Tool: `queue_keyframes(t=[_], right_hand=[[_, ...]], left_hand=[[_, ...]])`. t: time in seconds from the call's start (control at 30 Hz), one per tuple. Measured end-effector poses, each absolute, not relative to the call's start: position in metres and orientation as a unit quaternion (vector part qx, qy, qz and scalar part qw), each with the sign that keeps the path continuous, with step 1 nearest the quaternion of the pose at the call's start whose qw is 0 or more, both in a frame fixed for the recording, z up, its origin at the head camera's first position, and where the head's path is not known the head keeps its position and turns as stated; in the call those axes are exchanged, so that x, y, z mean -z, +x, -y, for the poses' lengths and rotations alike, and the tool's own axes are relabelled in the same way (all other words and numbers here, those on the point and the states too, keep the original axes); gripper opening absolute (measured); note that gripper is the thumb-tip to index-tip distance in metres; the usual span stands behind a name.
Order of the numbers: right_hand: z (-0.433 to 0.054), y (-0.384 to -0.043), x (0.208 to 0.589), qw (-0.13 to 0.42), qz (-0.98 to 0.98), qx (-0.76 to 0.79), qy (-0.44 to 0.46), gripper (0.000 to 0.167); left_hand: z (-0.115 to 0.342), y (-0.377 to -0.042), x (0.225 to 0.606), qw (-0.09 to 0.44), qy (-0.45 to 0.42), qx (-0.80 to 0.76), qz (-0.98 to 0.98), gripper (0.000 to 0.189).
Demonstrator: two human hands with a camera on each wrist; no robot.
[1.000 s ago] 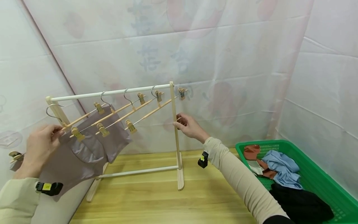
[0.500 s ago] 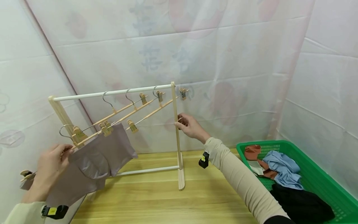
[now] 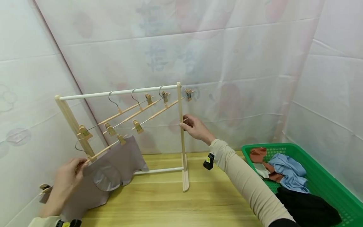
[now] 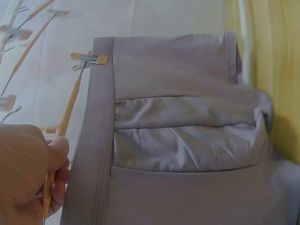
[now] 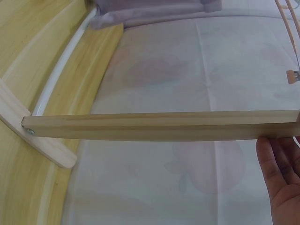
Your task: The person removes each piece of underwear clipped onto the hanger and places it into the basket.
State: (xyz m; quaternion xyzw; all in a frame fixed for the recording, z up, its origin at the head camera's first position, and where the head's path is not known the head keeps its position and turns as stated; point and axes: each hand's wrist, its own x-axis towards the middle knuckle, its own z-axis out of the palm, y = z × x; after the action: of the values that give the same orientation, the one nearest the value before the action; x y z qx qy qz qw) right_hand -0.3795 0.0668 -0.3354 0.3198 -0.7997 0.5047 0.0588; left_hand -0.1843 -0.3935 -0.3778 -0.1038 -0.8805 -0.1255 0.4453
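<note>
My left hand (image 3: 68, 178) grips the middle of a wooden clip hanger (image 3: 103, 151), its metal hook below the rail and off it. Greyish-purple boxer briefs (image 4: 187, 70) hang from the hanger by the waistband; one clip (image 4: 96, 59) on the waistband shows plainly in the left wrist view. My right hand (image 3: 195, 127) holds the right upright post (image 5: 164, 125) of a small wooden clothes rack between thumb and fingers. Several other clip hangers (image 3: 140, 110) hang on its white rail (image 3: 122, 92) without garments.
A green plastic basket (image 3: 326, 170) stands at the right with a blue cloth (image 3: 287, 170), a black cloth (image 3: 307, 205) and rust-coloured pieces (image 3: 258, 154) in it. The rack stands on a wooden table (image 3: 158, 201), close to patterned wall sheets (image 3: 235, 63).
My left hand has moved down and to the right with the hanger and boxer briefs, away from the rail's left end. My right hand stays on the post.
</note>
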Motion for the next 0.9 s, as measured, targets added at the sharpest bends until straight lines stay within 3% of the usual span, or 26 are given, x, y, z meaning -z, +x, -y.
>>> queue_keyframes(t=[0.37, 0.63, 0.9], right_hand=[[-0.069, -0.379, 0.335, 0.058, 0.800, -0.500, 0.327, 0.030], [-0.069, -0.373, 0.333, 0.074, 0.821, -0.462, 0.328, 0.034], [-0.091, -0.363, 0.337, 0.051, 0.844, -0.425, 0.322, 0.042]], left_hand=[[0.352, -0.190, 0.407, 0.464, -0.156, 0.132, 0.862, 0.029], [0.318, -0.193, 0.394, 0.477, -0.226, 0.132, 0.839, 0.032], [0.285, -0.194, 0.378, 0.474, -0.267, 0.147, 0.826, 0.034]])
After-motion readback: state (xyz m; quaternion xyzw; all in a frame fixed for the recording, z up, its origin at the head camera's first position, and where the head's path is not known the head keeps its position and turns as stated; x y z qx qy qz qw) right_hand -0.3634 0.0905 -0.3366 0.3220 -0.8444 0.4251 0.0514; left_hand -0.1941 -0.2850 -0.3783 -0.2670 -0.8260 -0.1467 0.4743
